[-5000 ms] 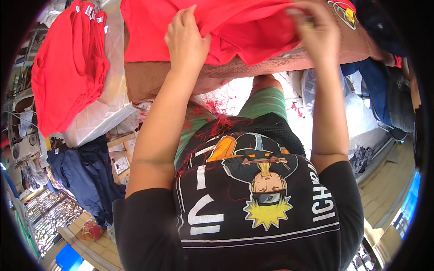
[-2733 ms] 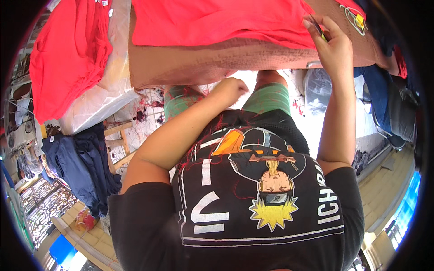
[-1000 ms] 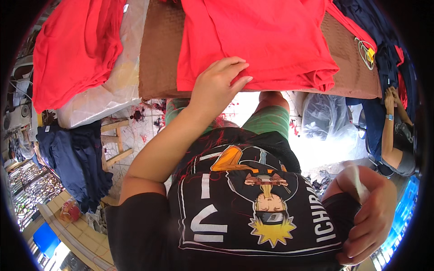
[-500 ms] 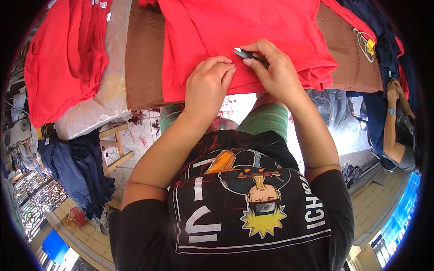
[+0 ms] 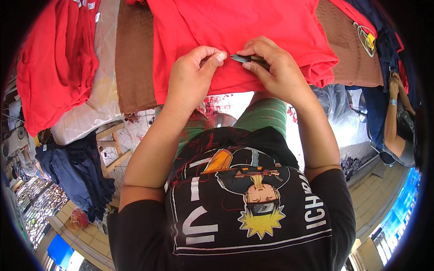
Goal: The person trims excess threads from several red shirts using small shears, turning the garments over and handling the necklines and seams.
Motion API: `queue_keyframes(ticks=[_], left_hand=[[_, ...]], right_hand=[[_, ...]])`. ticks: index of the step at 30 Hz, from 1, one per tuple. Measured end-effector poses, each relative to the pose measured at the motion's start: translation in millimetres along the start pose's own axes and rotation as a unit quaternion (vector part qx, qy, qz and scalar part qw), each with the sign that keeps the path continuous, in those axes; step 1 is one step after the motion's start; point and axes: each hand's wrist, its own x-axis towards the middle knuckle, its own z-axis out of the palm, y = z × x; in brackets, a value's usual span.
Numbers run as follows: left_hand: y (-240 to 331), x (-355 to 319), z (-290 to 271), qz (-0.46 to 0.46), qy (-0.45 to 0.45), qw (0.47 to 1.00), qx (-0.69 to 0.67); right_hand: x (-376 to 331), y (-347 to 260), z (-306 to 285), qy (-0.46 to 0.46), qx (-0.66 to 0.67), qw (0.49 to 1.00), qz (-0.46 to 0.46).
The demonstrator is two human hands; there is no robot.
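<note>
A red garment (image 5: 271,27) is spread over a brown-covered work surface, its hem hanging near my lap. My right hand (image 5: 275,65) is closed round a small pair of thread snips (image 5: 242,58), whose dark pointed blades face left above the cloth. To the left of the blade tips, my left hand (image 5: 192,74) pinches thumb and forefinger together. Whatever is between those fingertips is too small to make out. A narrow gap separates the pinch from the snips.
More red garments (image 5: 58,67) lie piled at the left, with dark blue cloth (image 5: 79,167) hanging below. A looped cord with a yellow piece (image 5: 370,41) rests at the right. Another person's arm (image 5: 394,122) shows at the far right. Red thread scraps litter the floor.
My left hand has turned and shifted slightly left, its thumb and forefinger now pinched and raised off the cloth. My right hand keeps the snips, with their blades closer together.
</note>
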Motion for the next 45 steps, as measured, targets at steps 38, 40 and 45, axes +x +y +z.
queue_keyframes(ticks=[38, 40, 45], left_hand=[[-8.6, -33.1, -19.3, 0.030, 0.077, 0.989, 0.119], [-9.0, -30.5, -23.7, 0.021, 0.047, 0.996, 0.074], [-8.9, -30.8, -24.3, 0.013, 0.052, 0.995, 0.079]], right_hand=[[-9.3, -32.7, 34.2, -0.040, 0.049, 0.992, 0.109], [-8.2, -33.1, 32.9, -0.047, 0.040, 0.994, 0.094], [-6.2, -32.1, 36.9, -0.033, -0.005, 0.999, 0.019]])
